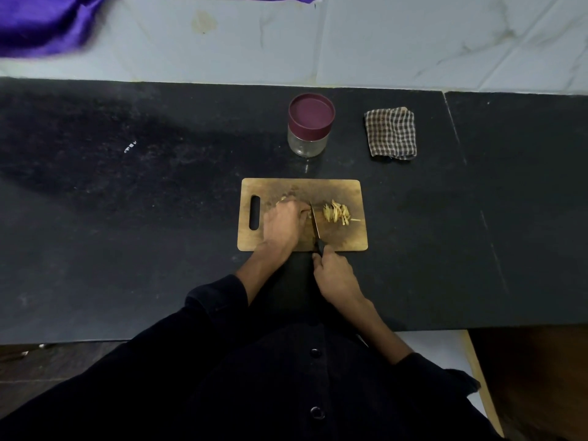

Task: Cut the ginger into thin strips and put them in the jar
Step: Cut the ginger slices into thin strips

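Note:
On a wooden cutting board (346, 189) my left hand (283, 222) holds down a piece of ginger (284, 198), mostly hidden under the curled fingers. My right hand (334, 273) grips the black handle of a knife (315, 226), whose blade stands right beside the left fingertips. A small pile of pale ginger strips (337, 212) lies on the board to the right of the blade. Behind the board stands a clear glass jar (307, 143) with its maroon lid (311, 111) on.
A folded checked cloth (391, 133) lies right of the jar on the black counter (127, 218). Purple fabric (41, 23) hangs at the top left against the tiled wall. The counter's front edge runs below my forearms.

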`<act>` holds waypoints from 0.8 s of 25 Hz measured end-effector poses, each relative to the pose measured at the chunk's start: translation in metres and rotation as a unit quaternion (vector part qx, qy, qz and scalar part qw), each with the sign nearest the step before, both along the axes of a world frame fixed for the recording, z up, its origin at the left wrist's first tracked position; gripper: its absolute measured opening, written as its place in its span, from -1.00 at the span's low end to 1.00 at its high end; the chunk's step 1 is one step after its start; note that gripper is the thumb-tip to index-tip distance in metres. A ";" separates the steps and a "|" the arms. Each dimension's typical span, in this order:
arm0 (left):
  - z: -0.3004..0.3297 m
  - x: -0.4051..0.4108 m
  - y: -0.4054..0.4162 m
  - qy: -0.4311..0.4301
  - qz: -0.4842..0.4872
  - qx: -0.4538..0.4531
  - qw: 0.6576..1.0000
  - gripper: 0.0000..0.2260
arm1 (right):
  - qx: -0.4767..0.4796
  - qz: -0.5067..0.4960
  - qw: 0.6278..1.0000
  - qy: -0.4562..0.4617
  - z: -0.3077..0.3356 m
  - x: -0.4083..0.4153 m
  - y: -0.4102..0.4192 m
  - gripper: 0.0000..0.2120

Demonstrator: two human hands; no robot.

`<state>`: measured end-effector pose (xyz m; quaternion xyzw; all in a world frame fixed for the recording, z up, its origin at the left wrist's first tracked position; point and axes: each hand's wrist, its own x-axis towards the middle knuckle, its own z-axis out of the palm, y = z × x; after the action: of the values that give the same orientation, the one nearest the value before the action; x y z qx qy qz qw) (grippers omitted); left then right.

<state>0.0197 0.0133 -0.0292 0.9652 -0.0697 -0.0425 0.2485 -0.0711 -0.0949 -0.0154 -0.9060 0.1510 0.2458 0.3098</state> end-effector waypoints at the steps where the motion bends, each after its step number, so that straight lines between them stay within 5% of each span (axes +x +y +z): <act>1: 0.000 0.000 0.000 0.001 -0.003 -0.001 1.000 -0.80 | 0.003 -0.007 1.000 -0.004 0.000 -0.001 -0.003 -0.73; 20: 0.001 0.006 0.006 0.021 -0.022 -0.005 1.000 -0.82 | 0.026 -0.006 0.999 -0.040 0.009 0.024 0.001 -0.80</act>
<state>0.0259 0.0191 -0.0287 0.9610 -0.0860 -0.0675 0.2541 -0.0468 -0.0942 -0.0063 -0.9057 0.1374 0.2115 0.3407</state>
